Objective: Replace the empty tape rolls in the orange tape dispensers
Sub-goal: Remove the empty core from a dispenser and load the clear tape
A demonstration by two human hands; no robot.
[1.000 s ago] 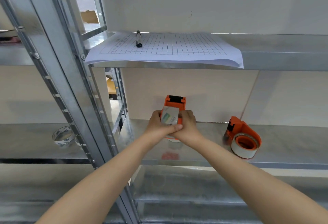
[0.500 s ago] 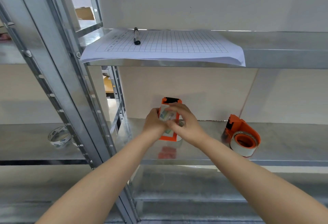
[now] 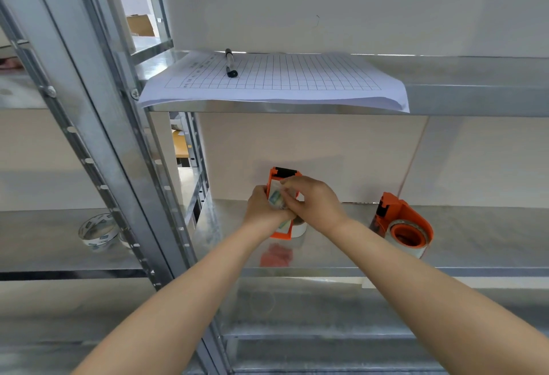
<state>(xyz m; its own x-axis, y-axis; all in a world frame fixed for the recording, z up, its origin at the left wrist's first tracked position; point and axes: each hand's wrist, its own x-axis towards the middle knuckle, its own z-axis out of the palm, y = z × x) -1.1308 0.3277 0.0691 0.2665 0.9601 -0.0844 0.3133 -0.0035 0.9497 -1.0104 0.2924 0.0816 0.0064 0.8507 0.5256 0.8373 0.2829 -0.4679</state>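
An orange tape dispenser point(image 3: 283, 173) stands on end on the middle metal shelf point(image 3: 326, 255), black bar at its top. My left hand point(image 3: 263, 206) grips its left side. My right hand point(image 3: 312, 203) reaches over its front, fingers pinching a pale roll with a green label point(image 3: 275, 197) inside it. A white tape roll point(image 3: 299, 229) shows at the dispenser's foot. A second orange dispenser point(image 3: 399, 221) with a white roll lies on the shelf to the right, apart from both hands.
Gridded paper point(image 3: 276, 80) with a black marker point(image 3: 230, 63) lies on the upper shelf. Printed tape rolls point(image 3: 96, 230) sit on the left bay's shelf. Slanted steel uprights point(image 3: 118, 137) divide the bays. A wall closes the back.
My right hand has shifted from the dispenser's right side up over its front and onto the roll. The view has tilted slightly; the dispenser stays in place.
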